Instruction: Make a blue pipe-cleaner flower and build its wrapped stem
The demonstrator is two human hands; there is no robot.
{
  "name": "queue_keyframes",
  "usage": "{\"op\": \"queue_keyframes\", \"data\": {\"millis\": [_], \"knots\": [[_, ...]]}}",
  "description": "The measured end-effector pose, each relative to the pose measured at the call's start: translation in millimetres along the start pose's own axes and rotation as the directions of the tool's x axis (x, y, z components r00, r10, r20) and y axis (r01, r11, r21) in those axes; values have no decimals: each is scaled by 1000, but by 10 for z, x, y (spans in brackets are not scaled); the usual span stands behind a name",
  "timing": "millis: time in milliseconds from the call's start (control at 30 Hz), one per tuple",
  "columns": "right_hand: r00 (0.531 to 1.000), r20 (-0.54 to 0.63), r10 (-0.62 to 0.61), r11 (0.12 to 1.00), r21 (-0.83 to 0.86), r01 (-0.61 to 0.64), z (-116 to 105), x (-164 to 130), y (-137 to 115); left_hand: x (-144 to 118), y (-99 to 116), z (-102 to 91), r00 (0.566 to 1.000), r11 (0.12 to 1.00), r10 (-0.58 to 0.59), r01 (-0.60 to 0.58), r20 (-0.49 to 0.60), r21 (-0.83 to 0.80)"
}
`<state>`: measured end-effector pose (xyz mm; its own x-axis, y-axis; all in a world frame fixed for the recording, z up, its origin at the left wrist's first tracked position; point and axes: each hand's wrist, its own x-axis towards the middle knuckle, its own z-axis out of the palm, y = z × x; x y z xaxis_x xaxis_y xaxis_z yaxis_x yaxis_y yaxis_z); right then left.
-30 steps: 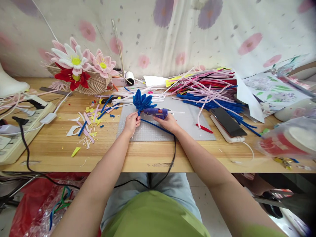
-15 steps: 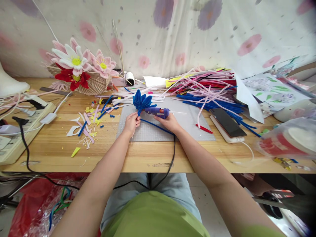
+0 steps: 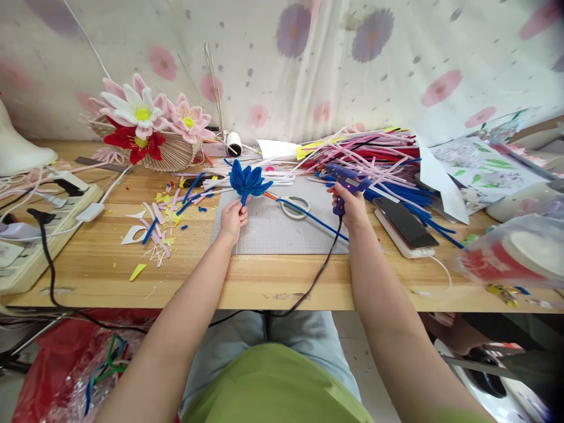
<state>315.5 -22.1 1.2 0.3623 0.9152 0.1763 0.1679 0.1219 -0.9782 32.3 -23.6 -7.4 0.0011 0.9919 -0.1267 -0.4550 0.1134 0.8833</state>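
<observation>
My left hand (image 3: 234, 221) pinches the base of a blue pipe-cleaner flower (image 3: 248, 180), its petals fanned upward over the left edge of the grey cutting mat (image 3: 264, 241). Over the mat's right side, my right hand (image 3: 351, 202) grips a purple glue gun (image 3: 348, 178) by its handle. A black cord runs down from the gun toward my lap. Between the hands lie scissors (image 3: 296, 207) with pale handles and a long blue pipe cleaner (image 3: 315, 218) slanting across the mat.
Left, pink and yellow scraps (image 3: 154, 229) litter the wood near a power strip (image 3: 74, 217). Fuzzy flowers on a woven fan (image 3: 176, 154) stand behind. Pipe-cleaner bundles (image 3: 370, 154) lie at the back right, with a phone (image 3: 408, 223) and a bagged cup (image 3: 511, 252) farther right.
My right hand has carried the glue gun away from the flower to the right and raised it, uncovering the scissors. The flower has shifted slightly left in my left hand.
</observation>
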Motion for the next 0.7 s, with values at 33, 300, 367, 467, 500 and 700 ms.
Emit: {"op": "queue_keyframes", "data": {"millis": [33,300,367,467,500,700], "knots": [[998,-51,23,997,-78,-27,-9,36,52,4,-2,-2,1000,1000,2,-2,-3,0],[996,-75,52,739,-667,-89,100,115,220,-1,-4,5,1000,1000,12,-12,-18,16],[998,-64,17,670,-740,-59,70,77,143,3,-7,3,1000,1000,11,-11,-25,15],[996,-62,-64,529,-848,-19,-6,-23,-43,15,-17,-1,1000,1000,11,-10,-27,12],[998,-46,-38,484,-875,-22,-22,-62,-110,18,-20,-3,1000,1000,8,-8,-27,12],[965,195,175,400,-910,112,163,-247,-290,23,-29,-7,1000,1000,5,-5,-13,18]]}}
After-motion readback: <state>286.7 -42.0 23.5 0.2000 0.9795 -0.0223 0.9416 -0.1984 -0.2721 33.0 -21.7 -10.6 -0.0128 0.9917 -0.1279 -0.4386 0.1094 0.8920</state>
